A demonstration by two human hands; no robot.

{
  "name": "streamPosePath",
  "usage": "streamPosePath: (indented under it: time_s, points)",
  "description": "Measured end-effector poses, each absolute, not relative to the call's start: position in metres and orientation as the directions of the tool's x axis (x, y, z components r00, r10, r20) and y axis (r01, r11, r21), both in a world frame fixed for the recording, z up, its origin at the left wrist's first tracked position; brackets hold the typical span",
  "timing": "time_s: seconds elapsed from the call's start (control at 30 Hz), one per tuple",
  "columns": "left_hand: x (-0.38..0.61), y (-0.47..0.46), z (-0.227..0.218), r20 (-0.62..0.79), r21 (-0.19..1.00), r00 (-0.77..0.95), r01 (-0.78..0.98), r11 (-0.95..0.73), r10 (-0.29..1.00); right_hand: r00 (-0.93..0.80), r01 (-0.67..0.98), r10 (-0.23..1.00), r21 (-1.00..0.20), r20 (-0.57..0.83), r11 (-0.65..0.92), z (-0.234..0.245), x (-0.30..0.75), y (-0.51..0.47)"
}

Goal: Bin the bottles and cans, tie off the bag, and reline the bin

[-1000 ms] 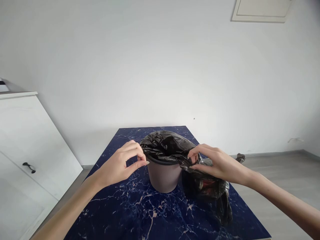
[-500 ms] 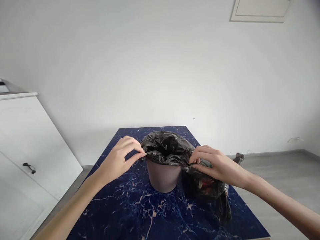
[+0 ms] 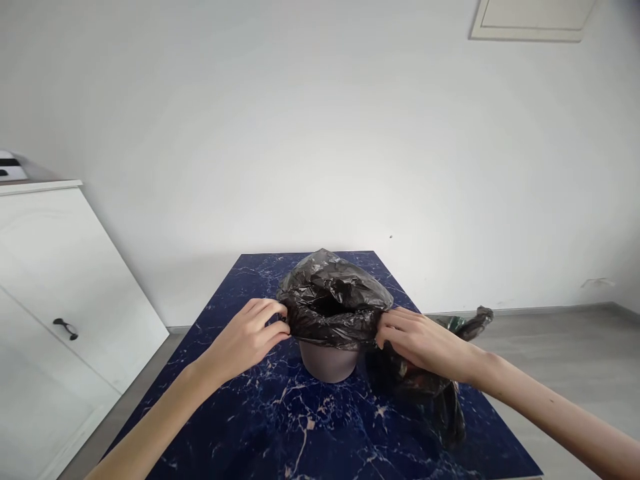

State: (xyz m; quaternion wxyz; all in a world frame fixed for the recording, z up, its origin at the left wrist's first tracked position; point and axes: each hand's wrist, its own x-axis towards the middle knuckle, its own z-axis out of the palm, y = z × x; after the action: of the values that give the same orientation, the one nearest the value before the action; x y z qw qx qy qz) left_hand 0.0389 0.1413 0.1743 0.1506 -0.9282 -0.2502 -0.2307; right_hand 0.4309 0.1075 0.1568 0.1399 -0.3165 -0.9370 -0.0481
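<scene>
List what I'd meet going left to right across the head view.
Cabinet → left hand → bin with a black liner over its rim → right hand → wall panel.

No text, label, brand, number or sign can be read, either on the black liner [image 3: 333,331] or on the bin [image 3: 327,365] under it. On the knotted dark bag [image 3: 425,385] at the right edge of the tabletop [image 3: 240,427], reddish and green patches show through the film; whether they carry print cannot be told. At the far left, on top of the white cabinet [image 3: 70,247], a white object [image 3: 14,172], cut off by the picture's border, bears a dark band and a smaller dark mark below it, neither legible as lettering.
</scene>
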Motion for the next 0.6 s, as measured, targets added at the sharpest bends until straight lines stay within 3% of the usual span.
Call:
streamPosePath:
  time_s: [0.1,0.2,0.3,0.37,0.43,0.6]
  points:
    - [0.041,0.14,0.183,0.491,0.011,0.728,0.545,-0.839,0.479,-0.739,0.621,0.653,-0.209,0.164,0.755,0.172,0.433,0.105]
    - [0.048,0.136,0.199,0.596,0.248,0.582,0.522,-0.816,0.553,-0.721,0.572,0.689,-0.496,0.074,0.653,0.199,0.438,0.101]
    - [0.064,0.149,0.214,0.617,0.495,0.281,0.588,-0.64,0.735,-0.513,0.536,0.817,-0.645,0.263,0.545,0.219,0.436,0.114]
    - [0.076,0.171,0.221,0.5,0.648,0.108,0.611,-0.454,0.859,-0.251,0.557,0.9,-0.707,0.357,0.436,0.222,0.429,0.135]
    - [0.085,0.199,0.222,0.361,0.729,0.049,0.608,-0.315,0.931,-0.053,0.551,0.972,-0.805,0.229,0.22,0.217,0.419,0.16]
    - [0.091,0.251,0.21,0.005,0.819,0.081,0.571,-0.051,0.997,-0.069,0.454,0.994,-0.89,-0.088,-0.047,0.193,0.405,0.203]
